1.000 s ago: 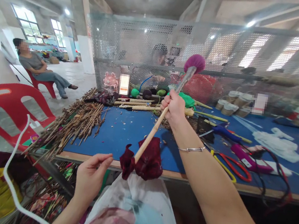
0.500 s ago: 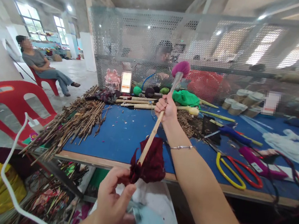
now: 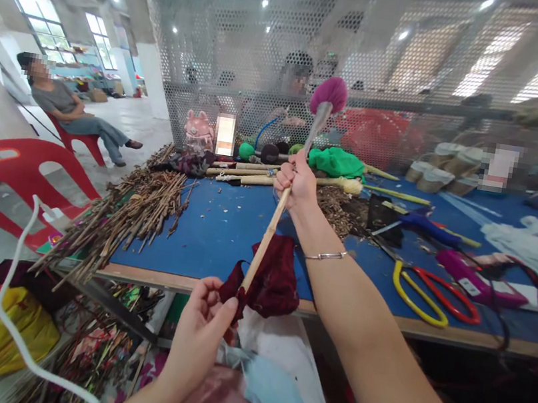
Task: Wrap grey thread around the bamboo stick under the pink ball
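Note:
My right hand (image 3: 297,182) is closed round a thin wooden stick (image 3: 266,238) held slanting over the blue table (image 3: 213,234). The stick's far end carries a fluffy pink pompom (image 3: 329,93). Its near end pokes into a piece of dark red cloth (image 3: 273,281) hanging at the table's front edge. My left hand (image 3: 202,329) pinches the left corner of that cloth between thumb and fingers, just below the table edge.
A heap of dry twigs (image 3: 136,209) covers the table's left end. Scissors with red and yellow handles (image 3: 429,299), a purple tool (image 3: 470,279), finished sticks (image 3: 247,175) and green cloth (image 3: 336,161) lie further off. A mesh screen (image 3: 371,62) stands behind, with a person beyond it. Another person sits at far left (image 3: 61,106). A red chair (image 3: 9,179) is near.
My left hand rose from open, apart from the cloth, and pinched its left corner. The stick tilted more upright and the view dropped slightly.

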